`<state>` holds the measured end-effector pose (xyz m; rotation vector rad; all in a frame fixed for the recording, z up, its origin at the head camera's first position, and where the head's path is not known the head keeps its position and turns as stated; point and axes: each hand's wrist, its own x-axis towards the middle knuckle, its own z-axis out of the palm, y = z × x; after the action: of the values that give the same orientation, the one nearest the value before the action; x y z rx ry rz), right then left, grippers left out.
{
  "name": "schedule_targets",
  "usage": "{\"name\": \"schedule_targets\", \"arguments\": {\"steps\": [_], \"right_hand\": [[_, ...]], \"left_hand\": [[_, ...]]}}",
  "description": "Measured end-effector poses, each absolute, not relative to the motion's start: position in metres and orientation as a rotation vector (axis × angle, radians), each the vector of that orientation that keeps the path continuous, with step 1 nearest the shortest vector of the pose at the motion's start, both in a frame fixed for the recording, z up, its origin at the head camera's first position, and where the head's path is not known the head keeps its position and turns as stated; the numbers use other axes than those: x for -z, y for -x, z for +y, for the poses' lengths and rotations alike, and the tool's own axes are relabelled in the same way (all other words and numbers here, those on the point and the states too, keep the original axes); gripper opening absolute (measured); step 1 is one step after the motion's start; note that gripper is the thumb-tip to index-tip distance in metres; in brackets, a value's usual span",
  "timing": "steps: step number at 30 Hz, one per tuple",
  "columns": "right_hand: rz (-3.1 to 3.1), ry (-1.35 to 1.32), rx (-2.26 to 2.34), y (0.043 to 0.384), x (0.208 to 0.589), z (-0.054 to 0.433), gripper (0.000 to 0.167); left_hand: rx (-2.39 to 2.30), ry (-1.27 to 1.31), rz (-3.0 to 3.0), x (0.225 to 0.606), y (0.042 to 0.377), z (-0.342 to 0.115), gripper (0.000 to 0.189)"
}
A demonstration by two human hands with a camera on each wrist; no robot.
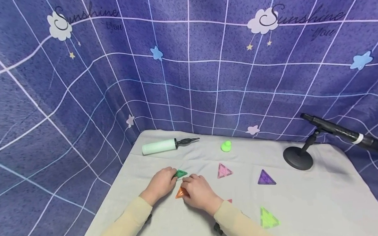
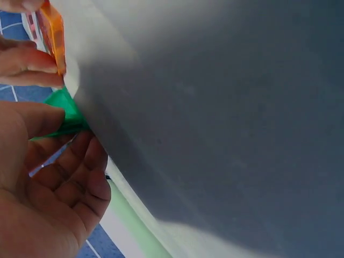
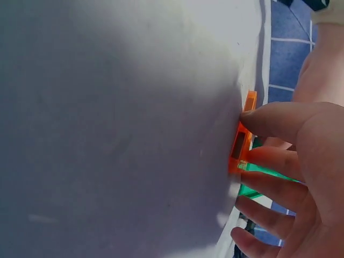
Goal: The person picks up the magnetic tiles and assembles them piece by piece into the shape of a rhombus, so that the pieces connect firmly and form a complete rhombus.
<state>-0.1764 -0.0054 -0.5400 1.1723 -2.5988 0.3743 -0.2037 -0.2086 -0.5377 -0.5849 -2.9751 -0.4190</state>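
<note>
My left hand (image 1: 161, 184) pinches a translucent green triangular tile (image 1: 180, 173) between thumb and fingers, close over the white-covered table. In the left wrist view the thumb lies across the face of this green tile (image 2: 69, 114), and the other fingers curl beneath. Just to the right, my right hand (image 1: 198, 193) holds an orange triangular tile (image 1: 181, 193). The right wrist view shows the orange tile (image 3: 243, 137) nearly edge-on, gripped by thumb and fingertips, with part of the green tile (image 3: 252, 188) behind it. The two tiles are close together.
Right of my hands lie pink (image 1: 224, 171), purple (image 1: 266, 178) and lime (image 1: 268, 218) triangular tiles; a red tile (image 1: 230, 201) is mostly hidden by my right arm. Behind stand a hand pump (image 1: 160, 146) and a green toy duck (image 1: 226, 146). A black stand (image 1: 298, 158) occupies the far right.
</note>
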Motion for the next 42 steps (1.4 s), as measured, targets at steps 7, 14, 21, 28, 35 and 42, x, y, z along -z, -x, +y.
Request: {"name": "schedule_targets", "arguments": {"steps": [7,14,21,28,35,42], "right_hand": [[-2.605,-1.115,-0.398,0.184,0.543,-0.002,0.023],[-2.618,-1.085,-0.417,0.192,0.544,0.000,0.022],[-2.624,-1.101,-0.434,0.197,0.543,0.001,0.026],[-2.596,-1.162,-0.447,0.203,0.543,0.000,0.019],[-2.601,-1.186,-0.491,0.203,0.542,0.002,0.023],[-2.610,-1.172,-0.549,0.203,0.545,0.004,0.026]], "left_hand": [[0.443,0.575,-2.964,0.538,0.198,-0.206,0.017],[0.473,0.561,-2.966,0.541,0.192,-0.204,0.016],[0.490,0.568,-2.963,0.543,0.185,-0.201,0.011],[0.507,0.583,-2.939,0.544,0.183,-0.198,0.012],[0.502,0.595,-2.910,0.546,0.181,-0.196,0.015],[0.493,0.605,-2.880,0.550,0.180,-0.196,0.015]]}}
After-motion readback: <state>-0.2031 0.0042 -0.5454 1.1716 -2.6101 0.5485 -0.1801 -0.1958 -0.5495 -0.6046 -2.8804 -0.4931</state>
